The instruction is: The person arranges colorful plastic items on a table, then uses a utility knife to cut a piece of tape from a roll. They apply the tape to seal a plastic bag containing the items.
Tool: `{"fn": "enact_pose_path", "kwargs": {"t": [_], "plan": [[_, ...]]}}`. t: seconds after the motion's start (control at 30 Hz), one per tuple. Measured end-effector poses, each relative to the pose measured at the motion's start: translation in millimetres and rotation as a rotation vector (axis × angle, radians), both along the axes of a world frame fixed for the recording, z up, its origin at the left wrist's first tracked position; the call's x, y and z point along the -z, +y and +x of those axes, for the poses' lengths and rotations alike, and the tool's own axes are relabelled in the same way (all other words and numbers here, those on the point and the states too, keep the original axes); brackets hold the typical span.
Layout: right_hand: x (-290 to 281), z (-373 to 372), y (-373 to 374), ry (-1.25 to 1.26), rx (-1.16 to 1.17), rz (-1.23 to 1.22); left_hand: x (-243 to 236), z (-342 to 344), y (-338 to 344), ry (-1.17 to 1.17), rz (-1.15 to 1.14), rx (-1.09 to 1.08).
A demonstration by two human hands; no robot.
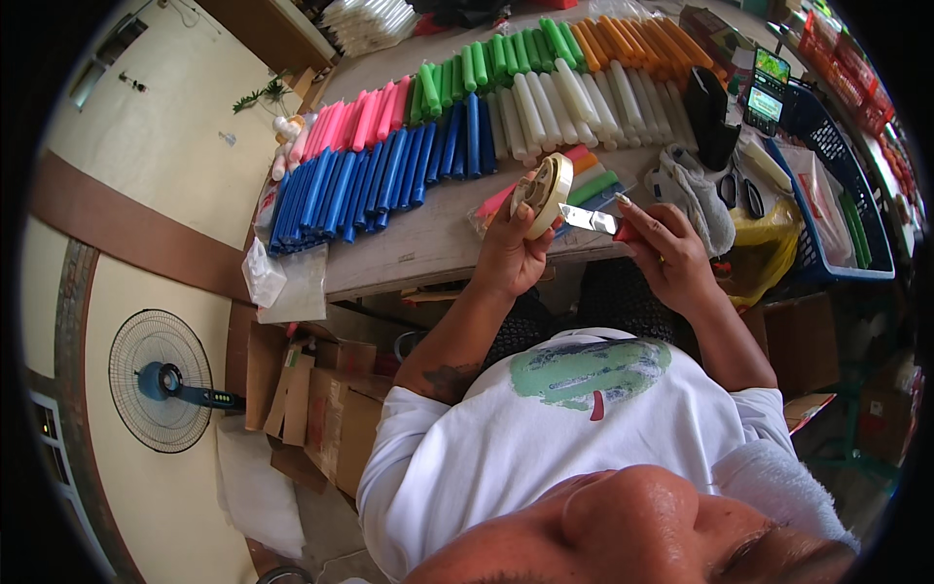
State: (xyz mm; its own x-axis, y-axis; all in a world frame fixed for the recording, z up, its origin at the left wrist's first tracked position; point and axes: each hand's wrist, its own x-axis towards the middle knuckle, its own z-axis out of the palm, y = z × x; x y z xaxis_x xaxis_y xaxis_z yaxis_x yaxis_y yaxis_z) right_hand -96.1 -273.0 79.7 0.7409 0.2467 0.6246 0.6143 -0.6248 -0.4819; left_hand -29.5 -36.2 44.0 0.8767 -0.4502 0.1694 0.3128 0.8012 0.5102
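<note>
Left hand [513,251] gripping a cream tape roll [561,187], held up over the table [443,234]'s near edge. Right hand [673,255] closed on a red-handled blade [588,219], tip toward the roll; whether they touch is hard to tell from this angle. Multicoloured sticks [593,187] lie just beyond. Blue sticks [342,193] near table's left edge, scissors [741,193] toward its right.

Gleams as metal on the knife [587,219] over the table [399,251], perhaps scuffed wood; slick on the tape roll [556,200]. Looks smooth, waxy on the candles [355,190] atop the table, hard plastic on the basket [866,272] to its right.
</note>
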Motion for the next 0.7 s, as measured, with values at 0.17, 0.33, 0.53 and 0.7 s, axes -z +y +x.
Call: {"fn": "enact_pose_path", "kwargs": {"t": [0.17, 0.33, 0.53, 0.7], "plan": [[-4.3, -0.9, -1.4, -0.036, 0.015, -0.019, 0.0, -1.9, 1.2, -0.002, 0.018, -0.012], [-5.9, 2.4, -1.8, -0.104, 0.040, -0.017, 2.9, 5.0, 5.0, -0.001, 0.008, 0.013], [-9.3, 4.4, -3.5, -0.149, 0.050, -0.032, 7.4, 3.7, 9.6, -0.036, -0.024, 0.057], [-8.1, 2.9, -3.0, -0.147, 0.044, -0.046, 6.4, 3.0, 9.1, -0.050, 0.004, 0.032]]}}
